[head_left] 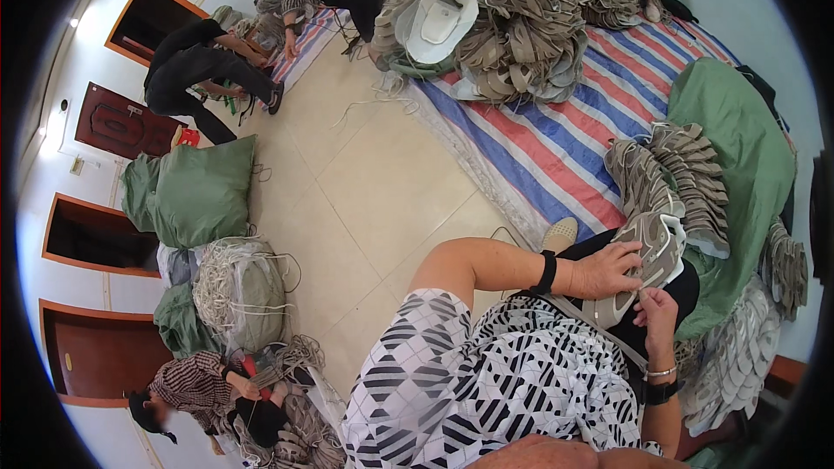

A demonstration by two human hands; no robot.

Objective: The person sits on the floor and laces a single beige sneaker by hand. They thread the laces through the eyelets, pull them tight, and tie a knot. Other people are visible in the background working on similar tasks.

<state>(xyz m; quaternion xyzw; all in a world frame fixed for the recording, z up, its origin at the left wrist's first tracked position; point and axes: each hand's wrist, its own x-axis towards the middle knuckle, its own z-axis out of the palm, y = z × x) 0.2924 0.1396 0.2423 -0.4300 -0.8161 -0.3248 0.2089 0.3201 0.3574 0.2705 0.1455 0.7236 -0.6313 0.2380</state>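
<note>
The shoe upper (pixel 658 247) is grasped by the left grip (pixel 606 271); the right grip (pixel 658 311) is clenched at its edge, contents not discernible.

1. A pale tiled floor (pixel 373 191) spreads through the middle, its joints showing as thin lines.
2. Directly on it, to the left, sit a bulging green sack (pixel 206 195) and a bag wrapped with pale cords (pixel 236 291).
3. A red, white and blue striped sheet (pixel 565 156) covers the floor toward the upper right.
4. A large heap of brownish shoe uppers (pixel 521 39) lies on this sheet.
</note>
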